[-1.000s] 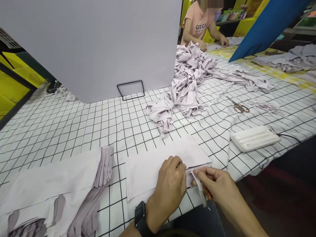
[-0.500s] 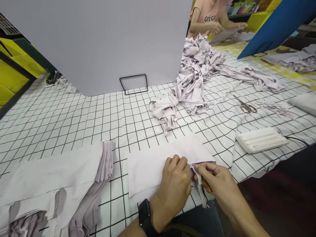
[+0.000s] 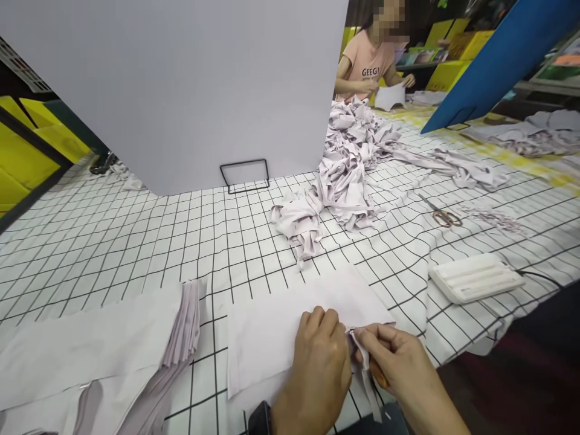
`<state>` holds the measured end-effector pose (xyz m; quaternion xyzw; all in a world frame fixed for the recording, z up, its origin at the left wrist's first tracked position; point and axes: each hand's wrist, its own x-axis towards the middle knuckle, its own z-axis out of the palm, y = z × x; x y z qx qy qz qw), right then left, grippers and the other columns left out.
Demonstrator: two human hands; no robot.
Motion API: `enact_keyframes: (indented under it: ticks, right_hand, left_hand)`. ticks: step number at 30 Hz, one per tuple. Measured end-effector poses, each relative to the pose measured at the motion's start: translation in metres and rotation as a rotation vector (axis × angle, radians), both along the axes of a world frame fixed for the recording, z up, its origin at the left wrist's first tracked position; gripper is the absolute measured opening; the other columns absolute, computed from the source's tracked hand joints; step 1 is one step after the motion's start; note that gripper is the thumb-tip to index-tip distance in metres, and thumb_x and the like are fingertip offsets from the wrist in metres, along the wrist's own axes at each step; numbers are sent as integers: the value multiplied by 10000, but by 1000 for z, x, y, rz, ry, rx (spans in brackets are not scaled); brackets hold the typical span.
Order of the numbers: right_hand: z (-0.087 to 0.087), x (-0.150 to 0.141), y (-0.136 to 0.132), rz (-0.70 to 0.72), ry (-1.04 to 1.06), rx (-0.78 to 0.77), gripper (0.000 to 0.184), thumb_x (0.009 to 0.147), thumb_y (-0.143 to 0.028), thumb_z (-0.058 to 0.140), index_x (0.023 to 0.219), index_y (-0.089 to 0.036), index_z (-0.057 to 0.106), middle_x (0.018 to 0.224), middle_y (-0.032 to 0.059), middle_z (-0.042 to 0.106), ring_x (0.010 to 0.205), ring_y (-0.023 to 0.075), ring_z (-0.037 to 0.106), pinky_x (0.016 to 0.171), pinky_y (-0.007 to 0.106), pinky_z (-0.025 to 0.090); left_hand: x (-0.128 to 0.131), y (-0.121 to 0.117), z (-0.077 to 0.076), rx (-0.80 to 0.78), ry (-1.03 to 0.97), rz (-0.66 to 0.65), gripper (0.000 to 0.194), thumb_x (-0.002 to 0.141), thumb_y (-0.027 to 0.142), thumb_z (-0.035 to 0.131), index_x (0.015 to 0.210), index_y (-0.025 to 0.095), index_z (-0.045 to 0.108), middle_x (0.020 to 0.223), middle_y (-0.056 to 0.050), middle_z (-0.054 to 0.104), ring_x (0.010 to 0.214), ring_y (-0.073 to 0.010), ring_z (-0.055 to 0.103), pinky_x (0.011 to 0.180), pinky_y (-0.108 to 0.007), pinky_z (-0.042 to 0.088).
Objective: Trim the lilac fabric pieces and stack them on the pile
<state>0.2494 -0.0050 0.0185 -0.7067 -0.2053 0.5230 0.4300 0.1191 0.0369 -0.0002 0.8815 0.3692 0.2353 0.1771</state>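
A pale lilac fabric piece (image 3: 272,338) lies flat in front of me. My left hand (image 3: 319,362), curled with its fingertips out of sight, bears down on this piece close to its right-hand opening and appears to grip the edge there. My right hand (image 3: 389,356) pinches a narrow fabric strip (image 3: 369,386) between thumb and forefinger at that edge; the strip's end dangles over the table front. An orange-brown handle (image 3: 378,373) is tucked inside the same hand, its kind hidden by the fingers. Stacked, folded fabric pieces (image 3: 90,344) lie at left.
A checked cloth (image 3: 181,235) covers the table. Behind stands a grey panel (image 3: 203,90) with a wire foot. A fabric heap (image 3: 348,175), scissors (image 3: 441,214), thread scraps (image 3: 493,217) and a white corded device (image 3: 475,278) lie around. A person (image 3: 369,66) handles fabric beyond, near a blue panel (image 3: 498,60).
The camera view has tilted up, so everything sits lower in the picture. My hands keep almost the same hold at the fabric edge. The other person's fabric has shifted in their hands.
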Motion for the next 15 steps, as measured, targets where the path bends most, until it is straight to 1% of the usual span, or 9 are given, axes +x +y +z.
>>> enact_keyframes:
  ticks: [2,6,9,12,15]
  right_hand:
    - [0,-1,0,-1,-8,21,462,721,-563,765,533,-189,571,407,-56,419,380,57,281,404,214,244]
    - [-2,2,0,21,-57,28,443,705,-524,779,514,-191,558,394,-66,393,376,60,286,392,208,245]
    - [-4,4,0,59,-9,6,422,701,-495,781,519,-188,555,408,-71,398,375,54,275,390,202,234]
    - [-4,5,0,85,55,-20,428,695,-502,780,523,-191,543,411,-71,408,368,49,264,385,199,210]
    - [-1,6,0,112,67,-8,434,722,-512,765,531,-192,543,401,-82,369,377,51,250,398,198,197]
  left_hand:
    - [0,-1,0,18,8,-8,212,811,-26,535,738,172,523,805,-29,558,757,-203,506,659,-378,476]
    - [-1,-1,4,82,45,-50,199,822,-19,534,747,166,534,791,-32,545,746,-204,488,646,-375,472]
    - [0,0,5,95,74,-74,203,817,-21,540,745,168,532,786,-36,539,749,-210,485,648,-374,472]
    - [0,2,7,86,76,-95,210,797,-36,533,748,168,528,788,-41,536,758,-216,483,646,-373,472]
    - [0,3,8,88,68,-111,210,801,-36,524,756,169,523,797,-45,532,766,-222,481,642,-371,467]
